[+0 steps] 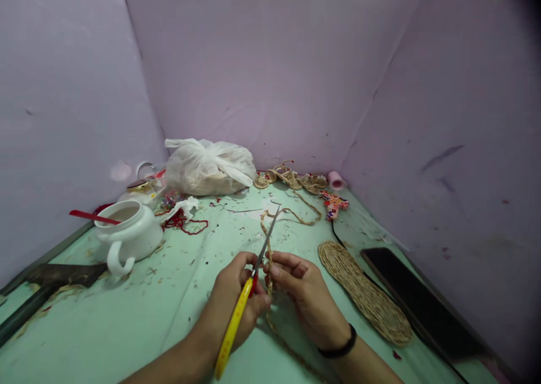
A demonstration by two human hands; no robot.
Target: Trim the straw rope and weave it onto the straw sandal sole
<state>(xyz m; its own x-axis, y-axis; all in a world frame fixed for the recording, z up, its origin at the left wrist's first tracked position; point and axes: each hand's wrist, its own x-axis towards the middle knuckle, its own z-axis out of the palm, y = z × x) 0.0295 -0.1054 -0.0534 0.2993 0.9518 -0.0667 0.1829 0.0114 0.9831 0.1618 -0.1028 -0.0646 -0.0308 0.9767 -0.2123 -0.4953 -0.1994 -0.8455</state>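
Observation:
Yellow-and-red-handled scissors (236, 322) are in my left hand (239, 296), blades pointing up and away over the table. My right hand (296, 288), with a black band at the wrist, pinches a braided straw cord (269, 285) between thumb and fingers, just right of the blades. From the pinch the cord loops forward across the table, and its other part trails down toward the near edge. Blades and cord lie close together; whether they touch cannot be made out. A woven straw sole (366, 294) lies to the right of my right hand.
A white teapot (137, 237) holding a red stick and a dark-headed tool (59, 279) are at left. Behind are a white plastic bag (209, 170), straw pieces (289, 178) and a pink roll (336, 181). A patterned glue gun (333, 203) and black tray (422, 305) are at right.

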